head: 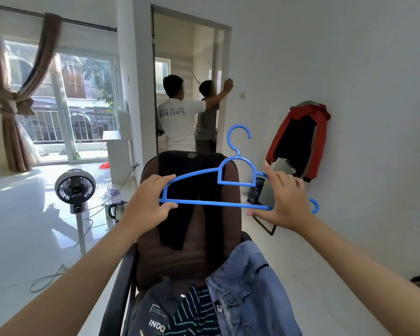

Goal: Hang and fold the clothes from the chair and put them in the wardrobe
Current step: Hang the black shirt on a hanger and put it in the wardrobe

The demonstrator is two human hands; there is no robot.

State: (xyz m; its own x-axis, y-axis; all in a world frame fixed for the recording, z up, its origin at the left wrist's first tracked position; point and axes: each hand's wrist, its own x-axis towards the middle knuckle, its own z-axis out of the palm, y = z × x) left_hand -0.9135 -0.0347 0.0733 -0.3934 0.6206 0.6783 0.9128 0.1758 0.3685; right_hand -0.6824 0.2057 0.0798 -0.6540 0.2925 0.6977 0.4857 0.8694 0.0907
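Holding one blue plastic hanger [218, 185] up over the brown chair [192, 238], left hand [146, 204] and right hand [284, 202] each with fingers pinching an end. Hanging step seemingly just starting; next likely calls for lifting a garment and threading the hanger in. Heaped near on the seat: one denim shirt [247, 287], one striped top [194, 314], one dark printed tee [153, 311]; one black garment [184, 214] draped on the backrest.

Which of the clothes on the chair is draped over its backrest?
The black garment hangs over the backrest; the denim shirt and striped top lie piled lower down.
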